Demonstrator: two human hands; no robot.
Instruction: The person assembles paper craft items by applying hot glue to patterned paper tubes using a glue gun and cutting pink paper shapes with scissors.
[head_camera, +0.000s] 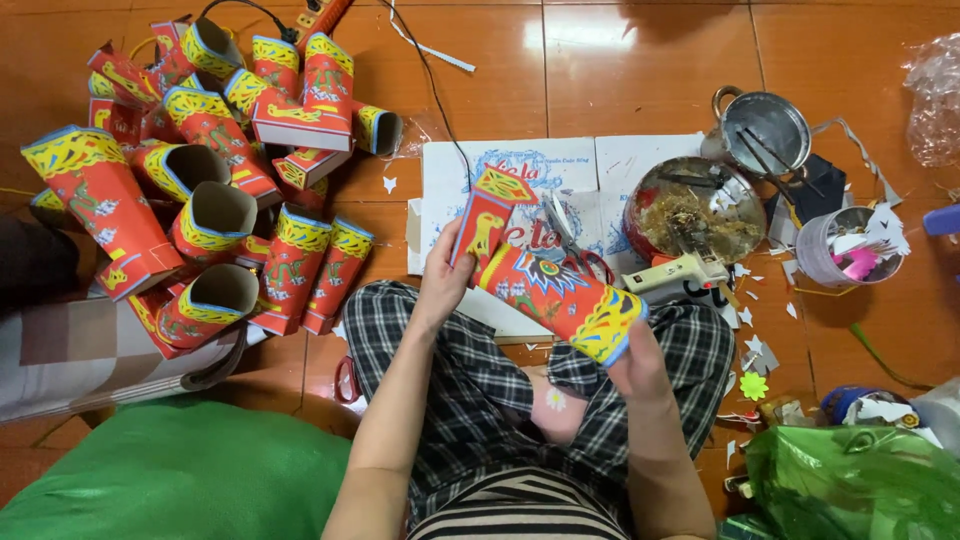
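Observation:
A red paper boot (545, 285) with yellow and blue trim lies across both my hands above my lap. My left hand (443, 283) grips its narrow foot end, which points away from me. My right hand (632, 362) holds the wide open shaft end, near my right knee. The boot hangs over a flattened white cardboard sheet (450, 175) on the orange tiled floor.
A pile of several similar red paper boots (215, 170) lies at the left. A glue gun (678, 274), a round metal tin (690, 205), a small pot (765, 130) and a cup of paper scraps (850, 245) stand at the right. Green bags lie near me.

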